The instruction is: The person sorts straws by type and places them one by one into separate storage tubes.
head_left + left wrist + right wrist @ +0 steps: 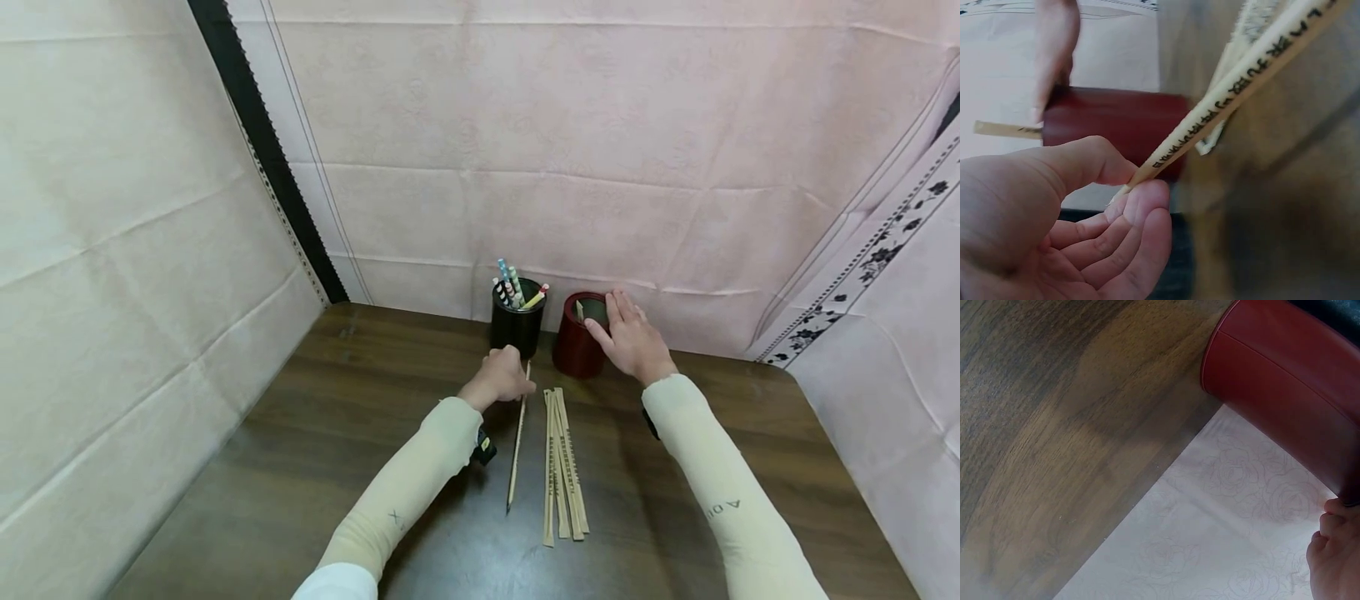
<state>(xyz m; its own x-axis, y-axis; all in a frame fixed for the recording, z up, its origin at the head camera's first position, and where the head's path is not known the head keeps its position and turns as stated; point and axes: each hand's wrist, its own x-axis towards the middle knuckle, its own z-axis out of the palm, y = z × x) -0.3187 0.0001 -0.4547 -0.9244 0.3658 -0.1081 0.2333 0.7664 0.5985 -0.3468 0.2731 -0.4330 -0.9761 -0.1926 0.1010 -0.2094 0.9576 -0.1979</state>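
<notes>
My left hand (pixel 501 379) pinches one end of a slim wooden stick (pixel 1210 112) between thumb and fingertips. Dark characters run along the stick, which slants toward me over the table, just left of several similar flat sticks (pixel 564 467) in a loose fan. At the back, the fingers of my right hand (pixel 633 342) lie extended over the right rim of a dark red cylindrical cup (pixel 577 348), the thumb at its near rim. The cup stands upright; one pale stick (pixel 1007 129) pokes out of its mouth. In the right wrist view, only part of that hand shows beside the cup.
A black cup (pixel 514 329) holding several patterned pencils (pixel 514 285) stands left of the red cup. Behind both rises a pale cloth wall (pixel 600 167), with more cloth at the left and right. The dark wooden table (pixel 300 467) spreads underneath.
</notes>
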